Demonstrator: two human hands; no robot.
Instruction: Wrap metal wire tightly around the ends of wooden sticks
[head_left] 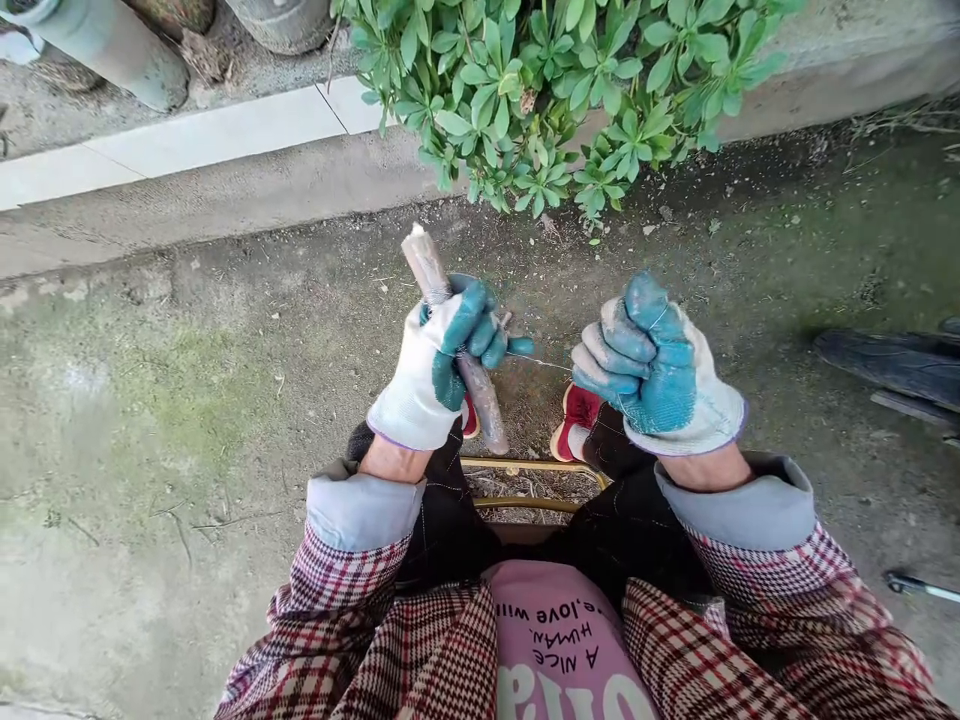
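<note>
A bark-covered stick (482,400) is held aslant above the bare ground (187,420), wrapped tightly by the curled fingers of the gloved left hand (444,360). A thin strand (545,362) is stretched from beside it to the gloved right hand (656,365), where it is gripped in a closed fist; its end is hidden. Red shoes (579,412) are seen below, and a leafy shrub (555,90) is seen beyond, overhanging a low ledge (225,140).

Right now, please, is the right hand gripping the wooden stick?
No, the left hand grips the wooden stick, and the right hand is apart from it.
</note>
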